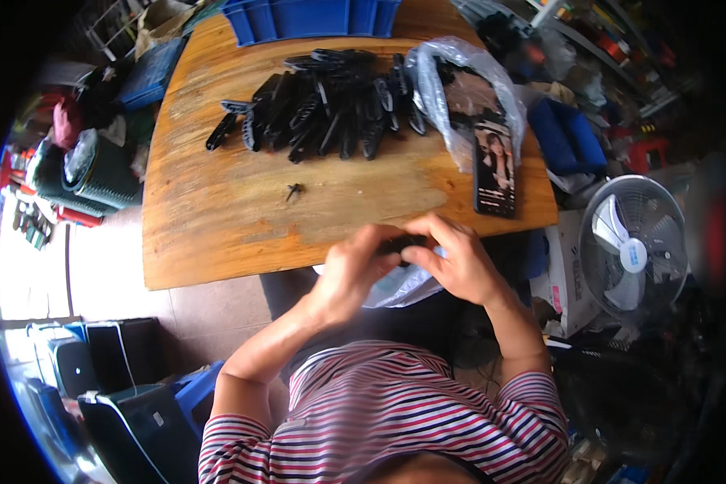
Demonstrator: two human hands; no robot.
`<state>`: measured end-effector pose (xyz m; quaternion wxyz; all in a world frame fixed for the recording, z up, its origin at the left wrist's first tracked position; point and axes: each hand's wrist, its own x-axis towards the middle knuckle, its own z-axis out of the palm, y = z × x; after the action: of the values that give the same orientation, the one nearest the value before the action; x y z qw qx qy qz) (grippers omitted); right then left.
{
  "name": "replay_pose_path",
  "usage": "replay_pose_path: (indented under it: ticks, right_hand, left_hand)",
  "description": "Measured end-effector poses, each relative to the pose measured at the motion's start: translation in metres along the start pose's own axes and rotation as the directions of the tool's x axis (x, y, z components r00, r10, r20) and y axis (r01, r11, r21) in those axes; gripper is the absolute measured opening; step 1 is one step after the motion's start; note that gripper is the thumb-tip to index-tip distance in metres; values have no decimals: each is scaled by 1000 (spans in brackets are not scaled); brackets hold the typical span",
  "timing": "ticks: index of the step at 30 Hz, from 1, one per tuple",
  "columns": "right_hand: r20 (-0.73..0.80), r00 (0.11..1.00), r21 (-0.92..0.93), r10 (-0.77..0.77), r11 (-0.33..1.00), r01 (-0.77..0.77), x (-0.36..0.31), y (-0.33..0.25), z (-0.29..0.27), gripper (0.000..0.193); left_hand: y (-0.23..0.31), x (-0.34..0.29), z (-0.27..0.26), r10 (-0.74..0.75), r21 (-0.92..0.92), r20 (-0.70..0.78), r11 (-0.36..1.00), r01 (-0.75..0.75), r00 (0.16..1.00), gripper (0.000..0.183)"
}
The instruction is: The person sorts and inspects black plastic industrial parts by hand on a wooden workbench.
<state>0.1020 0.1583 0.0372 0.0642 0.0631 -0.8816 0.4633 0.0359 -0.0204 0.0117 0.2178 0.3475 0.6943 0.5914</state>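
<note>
Just off the table's near edge, my left hand (348,270) and my right hand (453,260) meet around a small black plastic piece (401,243). Fingers of both hands are closed on it and cover much of it, so its exact shape is hidden. Below them a clear plastic bag (403,288) lies over my lap. Farther up the table is a heap of black plastic clamp-like parts (323,109), long and narrow, some with ridged sides. A tiny dark piece (295,191) lies alone between the heap and my hands.
The wooden table (210,218) carries a blue bin (310,20) at its far edge. On its right are an open clear bag (504,81) with black parts and a phone (494,173) playing a video. A fan (633,254) stands at right; dark cases (141,423) sit at lower left.
</note>
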Motion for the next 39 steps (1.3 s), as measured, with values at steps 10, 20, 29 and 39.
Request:
replay_pose_path:
  ticks: [10, 20, 29, 39]
  right_hand:
    - [-98, 983, -449, -153, 888, 94, -61, 54, 42, 30]
    - [-233, 938, -363, -255, 918, 159, 83, 60, -80, 9]
    - [-411, 885, -561, 217, 705, -434, 227, 207, -138, 18]
    - [-259, 949, 42, 179, 984, -174, 137, 100, -119, 20]
  left_hand:
    - [-35, 59, -130, 454, 818, -284, 574, -34, 844, 37]
    - [-80, 64, -203, 231, 886, -341, 402, 230, 911, 35]
    - [-76, 50, -202, 291, 776, -407, 610, 160, 866, 20]
    - [-37, 26, -103, -205, -710, -104, 700, 71, 973, 37]
